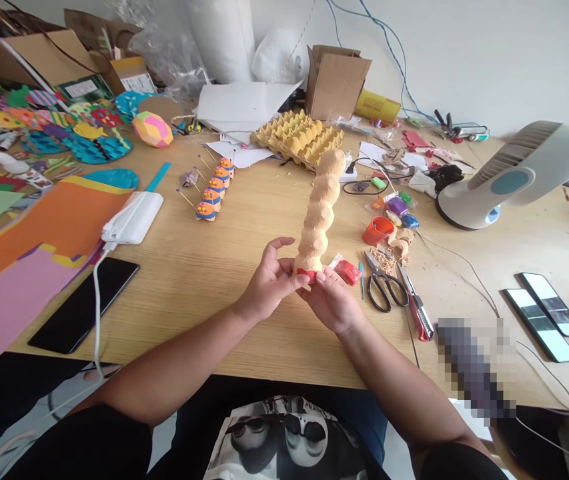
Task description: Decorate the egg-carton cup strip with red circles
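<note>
A peach-coloured strip of egg-carton cups [320, 207] points away from me, its near end raised in both hands. Red modelling clay [308, 274] lines its near edge. My left hand [270, 283] is closed on that end, thumb at the red part and index finger curled above. From the other side, my right hand [333, 299] pinches the same edge between thumb and fingers. Beside the right hand lies a packet of red clay [348, 272], with scissors [385, 283] and a utility knife [417, 307] further right. An orange painted egg-carton caterpillar [215, 190] rests beyond the left hand.
A white power bank [133, 219] and black phone [84, 307] lie left, by coloured foam sheets [39, 233]. Yellow egg trays [299, 137] stand at the back. To the right are a red cup [378, 230], clay packets [399, 207], a white fan [509, 173] and cables.
</note>
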A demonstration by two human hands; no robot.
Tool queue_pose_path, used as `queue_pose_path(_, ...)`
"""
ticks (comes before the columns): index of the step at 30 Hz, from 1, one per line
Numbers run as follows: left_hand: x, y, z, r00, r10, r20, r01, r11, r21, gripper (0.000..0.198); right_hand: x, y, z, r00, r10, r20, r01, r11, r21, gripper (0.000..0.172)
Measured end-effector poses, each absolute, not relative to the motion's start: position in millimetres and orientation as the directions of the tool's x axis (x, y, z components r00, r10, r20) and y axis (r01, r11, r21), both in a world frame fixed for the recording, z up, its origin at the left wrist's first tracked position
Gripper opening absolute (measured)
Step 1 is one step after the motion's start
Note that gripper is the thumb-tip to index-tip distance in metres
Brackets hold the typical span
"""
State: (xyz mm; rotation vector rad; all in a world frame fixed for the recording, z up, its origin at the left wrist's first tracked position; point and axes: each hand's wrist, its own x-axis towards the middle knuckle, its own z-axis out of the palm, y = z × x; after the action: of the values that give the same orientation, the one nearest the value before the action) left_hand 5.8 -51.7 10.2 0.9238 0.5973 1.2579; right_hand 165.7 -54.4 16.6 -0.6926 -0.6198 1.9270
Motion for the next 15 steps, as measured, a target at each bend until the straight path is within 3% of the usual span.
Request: queue_pose_path(15, 7.2, -48.1, 16.6, 0.297, 0.952, -0.070, -0.628, 0.251, 0.737, 0.075, 166.8, -54.8, 23.2, -0.368, 0.904, -0.219, -0.599, -0.411, -0.688, 0.025)
